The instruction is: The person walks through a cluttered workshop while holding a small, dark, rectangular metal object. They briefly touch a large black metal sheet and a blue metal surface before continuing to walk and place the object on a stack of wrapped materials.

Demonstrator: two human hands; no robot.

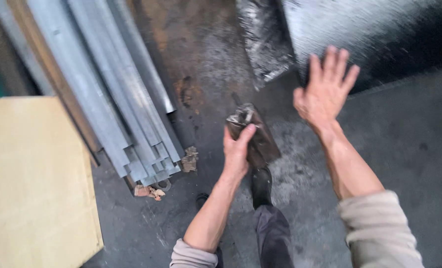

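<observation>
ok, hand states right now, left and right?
Left hand: closed on a dark, flat metal piece.
Right hand: open, fingers spread, holding nothing.

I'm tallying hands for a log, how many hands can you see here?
2. The left hand grips a dark flat metal piece at centre; the right hand is spread open, upper right, by the shiny metal sheet.

**Open floor in the middle, metal on both flanks**

Bare grey floor (409, 149) to the right and below, free for passage. Blocked on the left by a slanting stack of long metal profiles (107, 94), ends jutting toward the middle, with a pale board (32, 183) beside them. Closed off at upper right by a dark shiny metal sheet (379, 34), edge just past the spread right hand (325, 92). Between stack and sheet, a narrow rusty strip of floor (196, 54), scraps (189, 160) at the profile ends.
</observation>
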